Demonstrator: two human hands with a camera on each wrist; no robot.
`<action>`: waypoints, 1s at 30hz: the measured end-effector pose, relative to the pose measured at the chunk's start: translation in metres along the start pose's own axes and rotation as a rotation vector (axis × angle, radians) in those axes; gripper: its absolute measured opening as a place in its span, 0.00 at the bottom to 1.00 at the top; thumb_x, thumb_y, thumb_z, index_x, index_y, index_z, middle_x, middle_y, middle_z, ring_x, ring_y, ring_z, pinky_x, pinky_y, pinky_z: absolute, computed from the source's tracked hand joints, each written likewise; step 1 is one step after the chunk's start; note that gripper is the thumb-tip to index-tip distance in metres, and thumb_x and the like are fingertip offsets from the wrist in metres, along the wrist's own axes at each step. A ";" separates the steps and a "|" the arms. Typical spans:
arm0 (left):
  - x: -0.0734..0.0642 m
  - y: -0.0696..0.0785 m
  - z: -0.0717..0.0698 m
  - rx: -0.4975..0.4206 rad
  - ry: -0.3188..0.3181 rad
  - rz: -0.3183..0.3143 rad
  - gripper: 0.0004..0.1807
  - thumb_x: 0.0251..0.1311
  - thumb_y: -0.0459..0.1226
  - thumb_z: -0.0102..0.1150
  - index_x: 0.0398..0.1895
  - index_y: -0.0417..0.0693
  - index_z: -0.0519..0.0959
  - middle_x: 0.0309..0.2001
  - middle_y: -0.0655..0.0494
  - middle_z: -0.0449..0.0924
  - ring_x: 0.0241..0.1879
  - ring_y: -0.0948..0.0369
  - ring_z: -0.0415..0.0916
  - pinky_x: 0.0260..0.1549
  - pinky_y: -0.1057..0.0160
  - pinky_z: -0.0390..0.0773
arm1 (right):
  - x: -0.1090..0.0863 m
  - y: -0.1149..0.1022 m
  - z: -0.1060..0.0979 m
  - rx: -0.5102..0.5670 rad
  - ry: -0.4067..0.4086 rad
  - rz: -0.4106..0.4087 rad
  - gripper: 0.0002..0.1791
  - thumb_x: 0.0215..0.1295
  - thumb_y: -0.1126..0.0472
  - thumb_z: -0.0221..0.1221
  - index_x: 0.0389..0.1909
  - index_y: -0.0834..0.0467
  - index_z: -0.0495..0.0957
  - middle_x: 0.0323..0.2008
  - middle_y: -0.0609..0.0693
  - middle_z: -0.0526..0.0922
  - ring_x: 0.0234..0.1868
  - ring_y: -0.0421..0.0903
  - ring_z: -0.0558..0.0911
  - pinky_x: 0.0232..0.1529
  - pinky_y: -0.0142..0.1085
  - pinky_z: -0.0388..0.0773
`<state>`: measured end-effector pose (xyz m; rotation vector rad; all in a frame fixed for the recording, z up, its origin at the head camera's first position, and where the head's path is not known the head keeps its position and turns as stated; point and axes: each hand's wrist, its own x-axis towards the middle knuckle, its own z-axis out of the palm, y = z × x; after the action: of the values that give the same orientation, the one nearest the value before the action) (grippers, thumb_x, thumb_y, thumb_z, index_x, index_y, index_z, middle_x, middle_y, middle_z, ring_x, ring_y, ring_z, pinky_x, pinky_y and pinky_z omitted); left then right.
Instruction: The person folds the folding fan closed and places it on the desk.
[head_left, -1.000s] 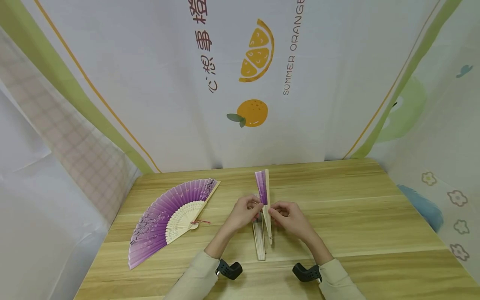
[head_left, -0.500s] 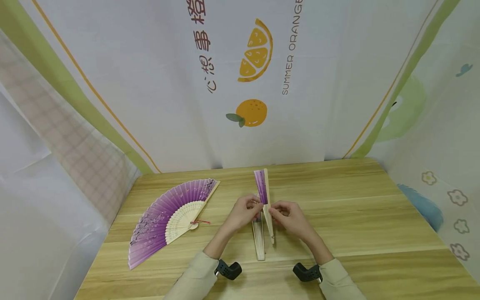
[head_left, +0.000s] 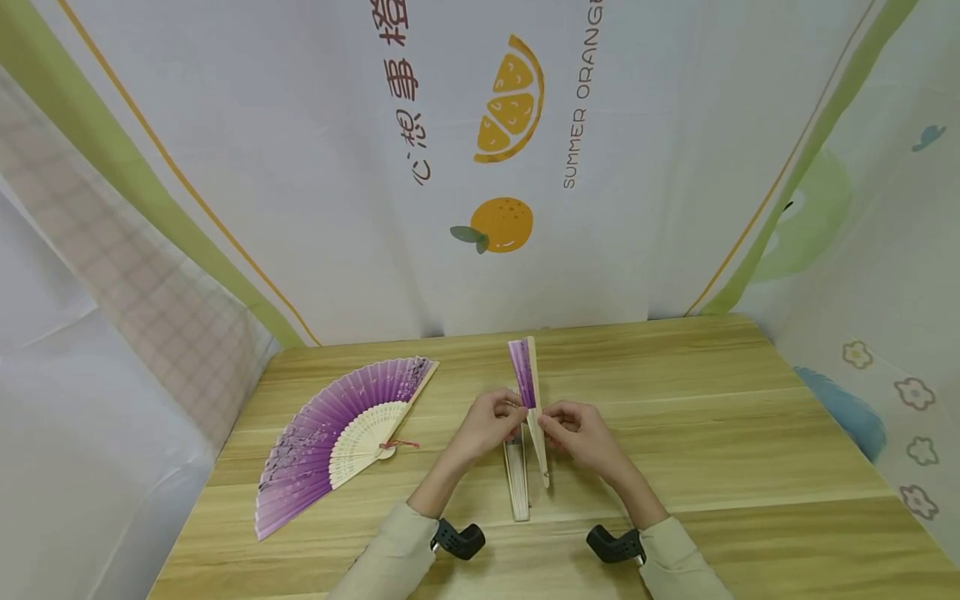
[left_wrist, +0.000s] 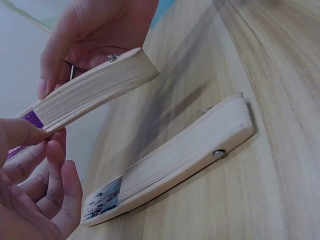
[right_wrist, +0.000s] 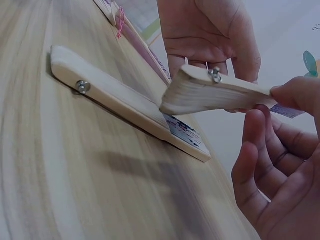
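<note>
Both hands hold a mostly closed purple folding fan (head_left: pixel 523 371) above the middle of the table, cloth end away from me and riveted wooden end toward me. The left hand (head_left: pixel 486 427) pinches its left side between thumb and fingers, near where cloth meets ribs. From the other side, the right hand (head_left: pixel 587 435) pinches the wooden edge. In the left wrist view, the ribs (left_wrist: pixel 100 90) are stacked together. Below lies a second folding fan (head_left: pixel 517 483), fully folded, with a dark patterned cloth part (left_wrist: pixel 102 200) and a metal rivet (right_wrist: pixel 83 87); the left hand partly covers it in the head view.
A third purple folding fan (head_left: pixel 311 437) lies spread out at the left of the wooden table (head_left: pixel 712 433), a red cord (head_left: pixel 401 444) at its pivot. A printed cloth (head_left: pixel 600 267) hangs behind the table's back edge. Black devices sit at both wrists.
The held fan has tilted slightly, its riveted end shifting a little to the right. Both hands stay in nearly the same place, and the fans on the table have not moved.
</note>
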<state>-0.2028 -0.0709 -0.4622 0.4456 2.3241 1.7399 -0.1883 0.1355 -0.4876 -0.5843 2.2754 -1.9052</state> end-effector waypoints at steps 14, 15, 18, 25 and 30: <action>-0.010 0.029 -0.002 -0.005 -0.003 -0.024 0.03 0.69 0.25 0.57 0.39 0.28 0.78 0.25 0.52 0.80 0.20 0.61 0.72 0.27 0.52 0.78 | -0.002 -0.002 0.002 0.057 -0.009 0.021 0.11 0.76 0.65 0.58 0.44 0.72 0.79 0.33 0.56 0.80 0.30 0.49 0.79 0.31 0.36 0.80; -0.008 0.024 -0.002 -0.005 -0.003 -0.033 0.04 0.70 0.25 0.57 0.39 0.29 0.78 0.26 0.52 0.81 0.20 0.61 0.72 0.27 0.52 0.78 | -0.003 -0.001 0.002 0.060 -0.012 0.015 0.11 0.76 0.65 0.58 0.44 0.72 0.78 0.34 0.56 0.80 0.31 0.49 0.79 0.31 0.36 0.80; -0.001 0.010 -0.001 -0.004 0.000 -0.031 0.04 0.70 0.27 0.58 0.40 0.31 0.79 0.27 0.49 0.82 0.20 0.59 0.73 0.26 0.53 0.78 | -0.003 -0.001 0.002 0.067 -0.015 0.011 0.10 0.76 0.65 0.58 0.43 0.71 0.78 0.33 0.58 0.80 0.30 0.49 0.78 0.30 0.35 0.78; -0.001 0.008 -0.002 -0.007 -0.012 -0.008 0.04 0.70 0.29 0.59 0.40 0.34 0.80 0.32 0.37 0.83 0.23 0.54 0.75 0.26 0.56 0.78 | -0.003 -0.002 0.002 0.106 0.001 0.040 0.10 0.75 0.65 0.58 0.43 0.72 0.78 0.31 0.59 0.79 0.29 0.46 0.77 0.30 0.33 0.77; -0.002 0.011 -0.002 -0.003 -0.020 -0.007 0.04 0.70 0.29 0.59 0.40 0.34 0.80 0.36 0.34 0.83 0.28 0.48 0.78 0.30 0.56 0.80 | -0.003 -0.002 0.001 0.117 0.010 0.061 0.12 0.75 0.64 0.59 0.48 0.72 0.77 0.33 0.55 0.79 0.28 0.46 0.77 0.29 0.34 0.77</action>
<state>-0.2004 -0.0711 -0.4514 0.4522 2.3067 1.7271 -0.1851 0.1349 -0.4866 -0.4853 2.1431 -2.0001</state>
